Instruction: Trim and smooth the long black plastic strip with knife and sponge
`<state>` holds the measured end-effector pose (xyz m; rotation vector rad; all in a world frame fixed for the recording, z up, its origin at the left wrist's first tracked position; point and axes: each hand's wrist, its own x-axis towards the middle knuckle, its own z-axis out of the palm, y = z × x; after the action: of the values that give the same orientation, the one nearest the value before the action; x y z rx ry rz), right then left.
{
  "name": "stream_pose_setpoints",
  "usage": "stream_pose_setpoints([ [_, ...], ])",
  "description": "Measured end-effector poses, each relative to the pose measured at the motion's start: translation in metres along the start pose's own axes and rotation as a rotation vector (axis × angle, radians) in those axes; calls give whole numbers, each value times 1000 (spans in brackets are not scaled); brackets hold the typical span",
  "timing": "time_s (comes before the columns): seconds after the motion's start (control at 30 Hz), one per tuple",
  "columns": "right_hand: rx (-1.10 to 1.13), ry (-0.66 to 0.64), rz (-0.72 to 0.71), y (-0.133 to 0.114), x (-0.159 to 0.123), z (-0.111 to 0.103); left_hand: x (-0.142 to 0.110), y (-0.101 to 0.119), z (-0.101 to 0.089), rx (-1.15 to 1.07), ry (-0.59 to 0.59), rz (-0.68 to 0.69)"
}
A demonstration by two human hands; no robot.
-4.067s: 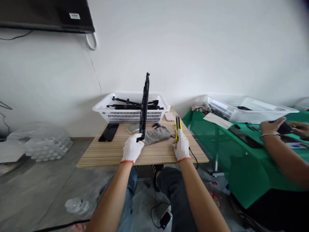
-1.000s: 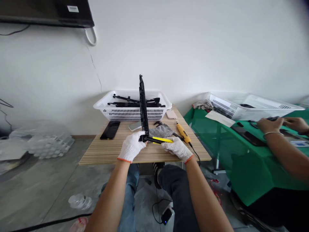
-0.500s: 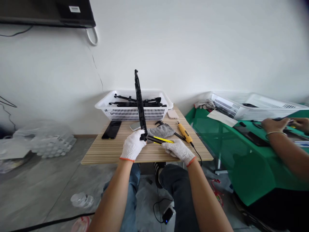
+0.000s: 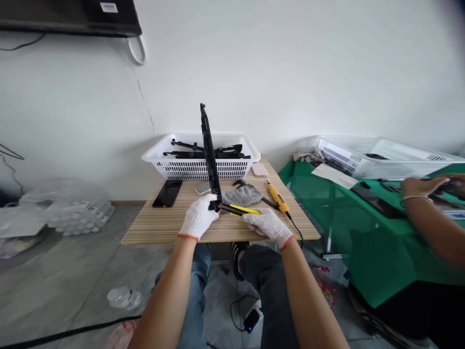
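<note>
Black strip (image 4: pixel 208 150) upright, left hand (image 4: pixel 198 219) fingers clamping base; right hand (image 4: pixel 264 224) gripping yellow knife (image 4: pixel 241 210).

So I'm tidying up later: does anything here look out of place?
Yes, on the floor: a crumpled clear bottle lies on its side left of the person's legs, and a cable trails past it. On the table, the black strip in the left hand stands on end.

L hand (image 4: pixel 198 219) grips black strip (image 4: pixel 208 150) upright on table (image 4: pixel 156 228); R hand (image 4: pixel 267 225) holds yellow knife (image 4: pixel 242 210) at its base.
</note>
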<state>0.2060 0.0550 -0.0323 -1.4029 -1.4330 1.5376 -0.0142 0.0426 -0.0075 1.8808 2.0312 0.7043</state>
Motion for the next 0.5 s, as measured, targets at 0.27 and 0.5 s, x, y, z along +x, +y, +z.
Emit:
stream_pose_setpoints([
  [0.27, -64, 70, -116, 8, 14, 0, -1, -2, 0, 36, -20, -21],
  [0.5, -66, 170, -234, 12, 13, -2, 3, -9, 5, -139, -25, 13],
])
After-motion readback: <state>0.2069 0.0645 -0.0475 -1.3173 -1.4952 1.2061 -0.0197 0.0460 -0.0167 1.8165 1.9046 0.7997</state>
